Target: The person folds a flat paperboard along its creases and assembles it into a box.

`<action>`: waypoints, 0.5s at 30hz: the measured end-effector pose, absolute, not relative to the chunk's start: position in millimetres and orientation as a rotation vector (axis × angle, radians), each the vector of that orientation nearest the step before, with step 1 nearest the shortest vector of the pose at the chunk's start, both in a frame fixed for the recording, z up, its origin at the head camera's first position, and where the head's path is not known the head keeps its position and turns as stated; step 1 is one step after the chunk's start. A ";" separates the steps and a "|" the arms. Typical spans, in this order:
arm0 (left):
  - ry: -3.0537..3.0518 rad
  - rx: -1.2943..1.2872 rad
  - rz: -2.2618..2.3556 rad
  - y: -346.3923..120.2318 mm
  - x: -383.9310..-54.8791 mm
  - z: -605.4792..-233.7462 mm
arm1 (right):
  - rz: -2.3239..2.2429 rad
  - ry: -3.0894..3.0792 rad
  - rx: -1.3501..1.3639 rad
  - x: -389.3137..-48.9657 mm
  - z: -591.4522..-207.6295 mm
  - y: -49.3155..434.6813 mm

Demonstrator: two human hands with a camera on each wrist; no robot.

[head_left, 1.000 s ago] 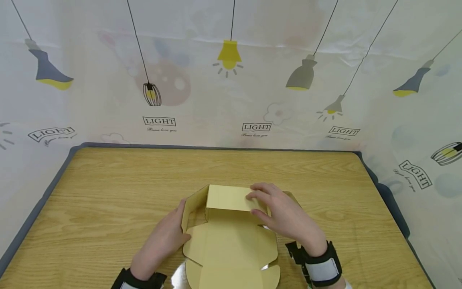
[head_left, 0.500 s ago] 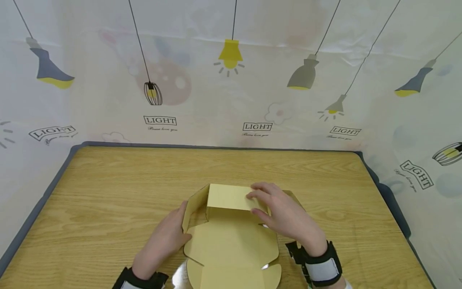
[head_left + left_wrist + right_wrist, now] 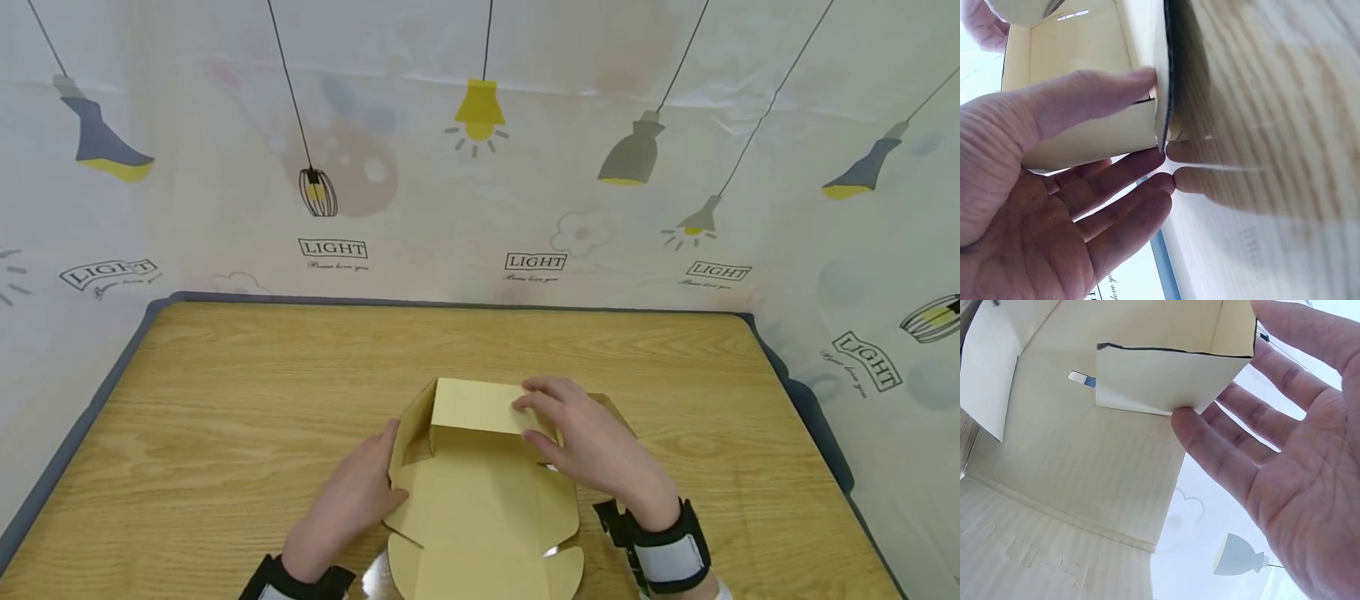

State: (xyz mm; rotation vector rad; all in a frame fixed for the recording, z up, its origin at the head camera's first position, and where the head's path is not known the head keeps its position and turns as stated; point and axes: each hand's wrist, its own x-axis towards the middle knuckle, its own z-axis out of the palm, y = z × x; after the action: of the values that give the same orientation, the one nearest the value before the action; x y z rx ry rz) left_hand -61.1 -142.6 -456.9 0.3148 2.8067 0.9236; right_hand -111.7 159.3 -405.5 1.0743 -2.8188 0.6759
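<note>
A partly folded cardboard box (image 3: 487, 500), plain tan inside, lies on the table before me with its long panel toward my body. My left hand (image 3: 360, 483) holds its upright left side flap (image 3: 412, 421), thumb on the inner face and fingers outside. In the left wrist view the thumb (image 3: 1091, 97) presses the card near its edge. My right hand (image 3: 592, 433) holds the far right corner, fingers over the folded back wall (image 3: 476, 406) and thumb in front. A raised end flap (image 3: 1147, 378) meets those fingers in the right wrist view.
The wood-grain tabletop (image 3: 262, 375) has a dark grey edge (image 3: 450, 302). White curtains (image 3: 420, 167) printed with lamps stand around it at the back and sides. Black straps (image 3: 667, 550) circle both wrists. A shiny spot (image 3: 375, 575) shows beside the box.
My left hand has shifted slightly to the right, and the left side flap has tilted inward with it. The right hand stays nearly still at its corner.
</note>
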 end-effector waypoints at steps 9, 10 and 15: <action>2.658 0.258 1.039 -140.7 -63.7 -453.1 | 0.680 -2.816 1.070 -111.6 -406.3 159.8; 2.633 0.258 1.073 -141.0 -64.3 -452.1 | 0.678 -2.815 1.070 -111.7 -406.2 159.9; 2.520 0.245 1.262 -141.7 -68.2 -447.4 | 0.679 -2.816 1.071 -112.3 -406.1 160.2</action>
State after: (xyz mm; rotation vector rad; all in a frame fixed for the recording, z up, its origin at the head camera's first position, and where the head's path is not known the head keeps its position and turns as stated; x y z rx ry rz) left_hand -68.2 -141.7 -447.4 0.2451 2.5204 1.2616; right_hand -112.3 160.2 -406.1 1.0710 -2.8157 0.6786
